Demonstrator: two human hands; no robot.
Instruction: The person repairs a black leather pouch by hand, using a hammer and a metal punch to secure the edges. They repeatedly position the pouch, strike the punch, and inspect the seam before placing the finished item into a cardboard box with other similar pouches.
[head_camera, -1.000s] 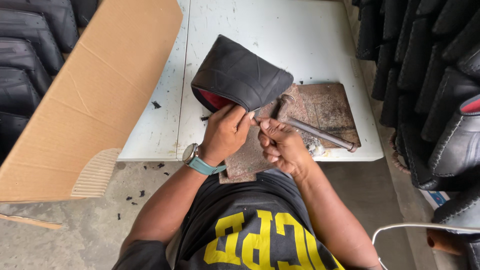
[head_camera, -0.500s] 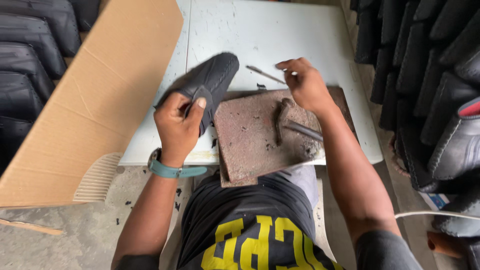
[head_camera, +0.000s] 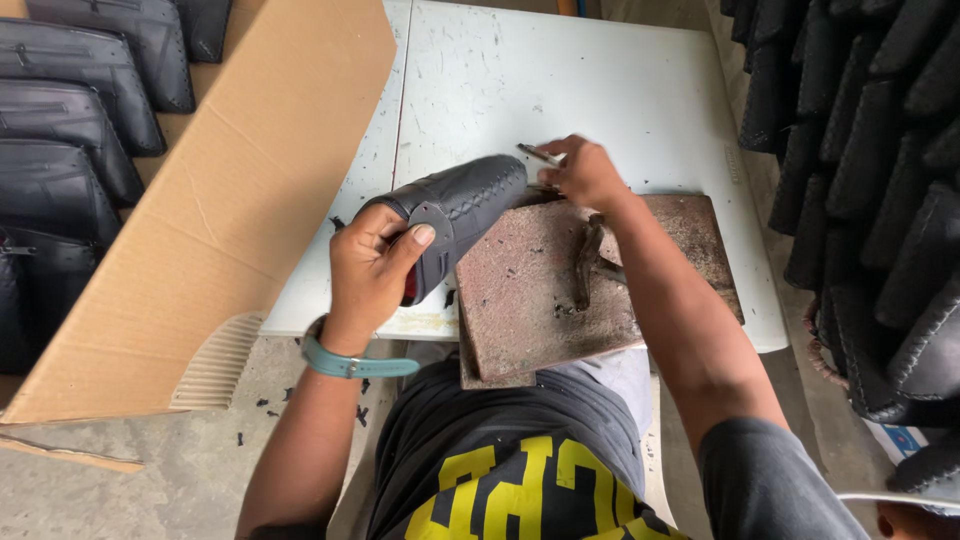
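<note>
Both bare hands up, gripping.
Left hand (head_camera: 375, 262) clenched, thumb on top, wrist bent; right hand (head_camera: 583, 172) pinching, arm extended forward.

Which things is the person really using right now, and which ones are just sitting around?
In use:
- black shoe upper, gripped by the left hand
- thin metal tool, pinched in the right hand

Just lying about:
- reddish stone slab with a hammer on it
- white table
- cardboard sheet
- stacked black pieces at the sides
</note>
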